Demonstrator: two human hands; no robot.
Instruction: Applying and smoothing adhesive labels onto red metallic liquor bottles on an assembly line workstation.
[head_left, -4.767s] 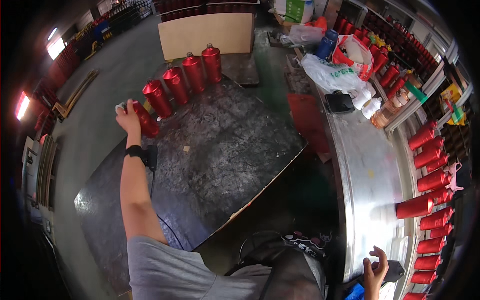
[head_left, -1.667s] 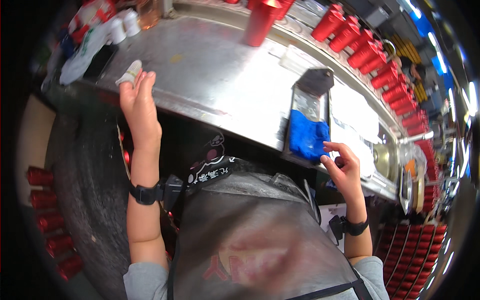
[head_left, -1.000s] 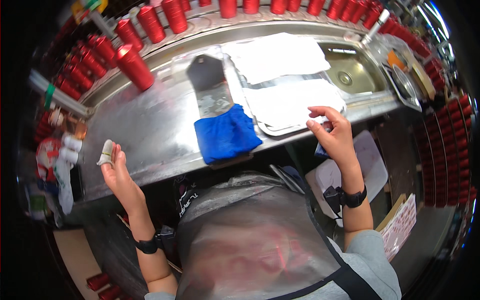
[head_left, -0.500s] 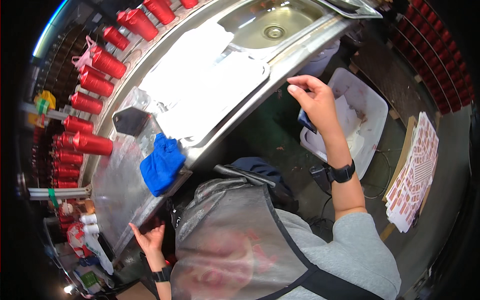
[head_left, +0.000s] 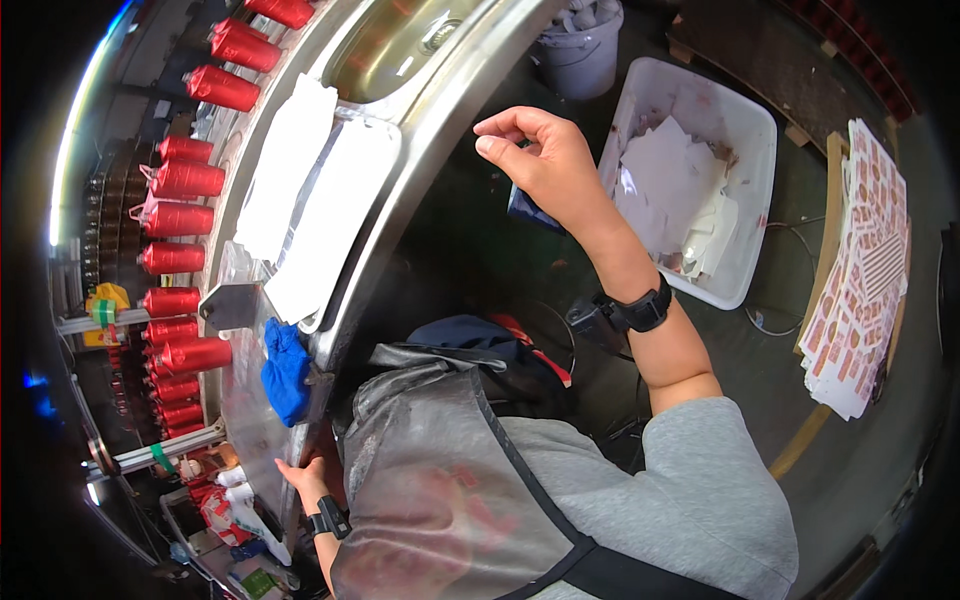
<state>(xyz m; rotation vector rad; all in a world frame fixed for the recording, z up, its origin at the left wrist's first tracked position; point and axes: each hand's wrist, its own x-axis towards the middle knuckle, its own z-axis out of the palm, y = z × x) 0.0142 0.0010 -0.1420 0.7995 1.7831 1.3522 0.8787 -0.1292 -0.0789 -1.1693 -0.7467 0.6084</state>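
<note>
White bin (head_left: 748, 190) is standing on floor, right of right hand (head_left: 540, 160), nearer one; long axis running roughly up-down. Right fingers are curling loosely; cannot tell whether gripping dark-blue object (head_left: 528, 207). Left hand (head_left: 304, 478), fingers apart, is hovering by steel counter (head_left: 440, 125).

We see a bright tube light (head_left: 64, 155) at the far left, bowed into an arc by the fisheye; white sheets (head_left: 335, 215) on the left worktop (head_left: 246, 400) glare almost featureless; shadow dims the floor (head_left: 445, 245) beside its edge; the rim of our view blackens and smears; the right hand (head_left: 550, 165) looks fairly crisp, the left hand (head_left: 307, 479) softer.
</note>
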